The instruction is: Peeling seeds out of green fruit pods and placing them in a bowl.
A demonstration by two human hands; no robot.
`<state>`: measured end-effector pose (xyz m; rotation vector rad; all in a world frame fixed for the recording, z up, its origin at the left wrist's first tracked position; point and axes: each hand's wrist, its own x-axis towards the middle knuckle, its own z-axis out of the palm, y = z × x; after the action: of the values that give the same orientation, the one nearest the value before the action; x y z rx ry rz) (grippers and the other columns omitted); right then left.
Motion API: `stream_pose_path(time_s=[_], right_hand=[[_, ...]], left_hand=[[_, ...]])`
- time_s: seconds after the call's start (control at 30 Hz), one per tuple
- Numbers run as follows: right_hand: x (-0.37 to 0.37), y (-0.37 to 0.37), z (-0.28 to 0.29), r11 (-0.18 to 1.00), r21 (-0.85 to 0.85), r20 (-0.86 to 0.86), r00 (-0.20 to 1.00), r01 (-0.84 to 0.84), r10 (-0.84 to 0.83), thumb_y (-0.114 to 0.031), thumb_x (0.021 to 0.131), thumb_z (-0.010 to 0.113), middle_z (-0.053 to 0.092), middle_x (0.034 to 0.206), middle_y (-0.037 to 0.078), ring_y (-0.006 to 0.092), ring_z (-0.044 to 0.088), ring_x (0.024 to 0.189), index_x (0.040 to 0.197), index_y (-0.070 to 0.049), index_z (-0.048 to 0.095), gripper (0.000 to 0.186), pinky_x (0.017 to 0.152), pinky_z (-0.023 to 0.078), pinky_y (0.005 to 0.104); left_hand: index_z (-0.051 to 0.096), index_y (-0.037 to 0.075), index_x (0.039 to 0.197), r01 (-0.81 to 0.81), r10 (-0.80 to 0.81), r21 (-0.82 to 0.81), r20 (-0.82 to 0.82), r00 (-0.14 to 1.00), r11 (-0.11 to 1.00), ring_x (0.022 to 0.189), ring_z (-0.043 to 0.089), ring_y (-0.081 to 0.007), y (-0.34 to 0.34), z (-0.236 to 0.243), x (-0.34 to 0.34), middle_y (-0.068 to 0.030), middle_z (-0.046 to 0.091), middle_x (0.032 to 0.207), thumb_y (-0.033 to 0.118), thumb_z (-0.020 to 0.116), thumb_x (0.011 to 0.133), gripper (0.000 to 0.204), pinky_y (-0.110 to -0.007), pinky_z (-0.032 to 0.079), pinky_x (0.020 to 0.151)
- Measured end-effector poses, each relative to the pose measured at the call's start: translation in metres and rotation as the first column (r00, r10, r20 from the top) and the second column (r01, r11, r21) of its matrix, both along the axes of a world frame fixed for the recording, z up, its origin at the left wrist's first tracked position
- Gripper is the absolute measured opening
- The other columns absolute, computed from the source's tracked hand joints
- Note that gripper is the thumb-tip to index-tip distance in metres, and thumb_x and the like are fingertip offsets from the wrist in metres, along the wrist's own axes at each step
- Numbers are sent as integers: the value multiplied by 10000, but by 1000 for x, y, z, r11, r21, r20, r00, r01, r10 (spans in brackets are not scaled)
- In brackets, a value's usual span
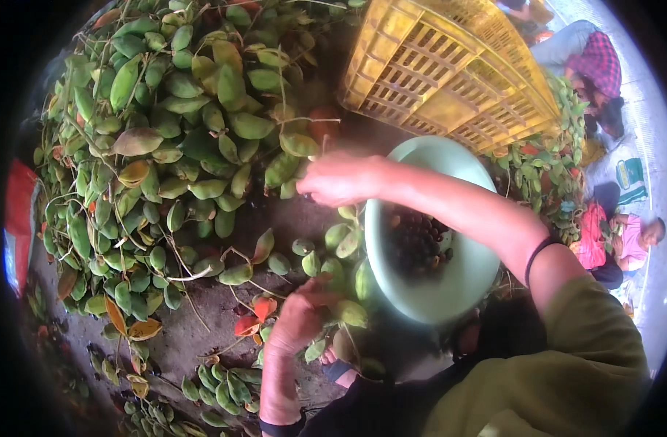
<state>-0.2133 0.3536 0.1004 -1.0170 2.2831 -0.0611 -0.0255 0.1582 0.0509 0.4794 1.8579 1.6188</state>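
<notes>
My right hand (333, 178) is stretched over the pale mint plastic basin (464, 284) to the edge of a big heap of green pods (129, 197) on stems, its fingers curled at a pod or stem I cannot make out. Dark, small round items (413, 244) lie in the basin. Lower down, my left hand (300, 313) is slightly blurred, fingers bent among loose green pods (348, 313) left of the basin; what they hold is hidden. Split pods with red-orange insides (257, 317) lie beside it.
A tilted yellow slatted crate (450, 73) stands behind the basin. More pods cover the dark ground (224, 328). At right, a person in a pink checked top (595, 62) and others in pink (625, 240) sit by piles on a pale floor. A red sack (20, 218) lies far left.
</notes>
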Motion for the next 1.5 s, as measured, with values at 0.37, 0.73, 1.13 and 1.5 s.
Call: stream_pose_path(time_s=[0.37, 0.73, 1.13, 1.5], right_hand=[[32, -5, -50, 955, -264, -153, 971, 137, -181, -61, 758, 568, 612, 798, 172, 341, 646, 794, 838, 6, 564, 105, 656, 486, 455], [33, 68, 100, 967, 76, 37, 969, 242, -246, -271, 801, 632, 609, 654, 155, 297, 627, 635, 744, 14, 629, 291, 633, 496, 450], [-27, 16, -47, 717, -550, -154, 792, 428, -591, -370, 833, 669, 589, 890, 204, 360, 600, 863, 981, -16, 546, 404, 742, 459, 449], [35, 18, 37, 462, -522, 560, 696, 717, -450, -464, 864, 634, 591, 889, 59, 126, 551, 836, 1104, 14, 562, 539, 733, 471, 279]], left_hand=[[389, -2, 1358, -629, 116, -512, -715, 690, 585, 962, 550, -393, 19, -45, -102, -190, 544, 1158, 56, 582, 758, 633, -433, 501, 804], [523, 74, 1261, -617, 169, -616, -627, 761, 490, 844, 629, -352, 16, -59, -141, -179, 643, 972, 158, 699, 755, 543, -434, 507, 727], [594, 50, 1191, -643, 410, -353, -544, 732, 680, 655, 625, -260, -8, -55, -112, -138, 652, 883, 74, 654, 766, 430, -352, 511, 598], [547, -8, 1237, -675, 620, 336, 270, 737, 656, 769, 628, -122, 24, 30, -107, -83, 651, 986, 249, 588, 934, 399, -253, 526, 639]])
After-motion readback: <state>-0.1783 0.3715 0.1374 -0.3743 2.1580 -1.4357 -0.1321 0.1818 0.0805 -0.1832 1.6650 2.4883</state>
